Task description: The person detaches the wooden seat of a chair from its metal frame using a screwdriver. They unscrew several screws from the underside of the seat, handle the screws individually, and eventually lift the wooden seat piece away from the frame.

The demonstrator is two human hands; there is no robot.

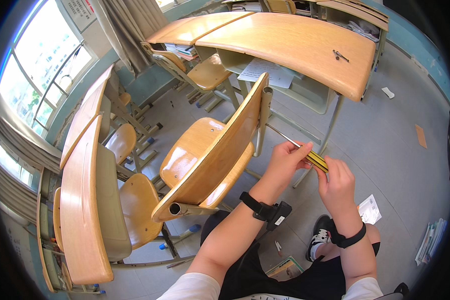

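A screwdriver (pixel 317 160) with a yellow-and-black handle is held in both hands. My left hand (pixel 287 161) pinches it where the shaft meets the handle. At the butt of the handle, the fingers of my right hand (pixel 336 178) grip it. The metal shaft points up and left, its tip at the metal tube frame (pixel 262 123) of a wooden chair. Whether the tip sits in a screw cannot be seen. The chair's varnished backrest (pixel 225 150) stands before me, with its wooden seat (pixel 193 150) beyond. Open tube ends show at both sides of the backrest.
Several small metal fasteners (pixel 339 56) lie on a wooden desk (pixel 285 37) ahead. Papers (pixel 268 73) rest in its compartment. More desks (pixel 80 195) and chairs line the left. Papers (pixel 370 210), a booklet (pixel 286 269) and a stack of books (pixel 430 242) lie on the floor.
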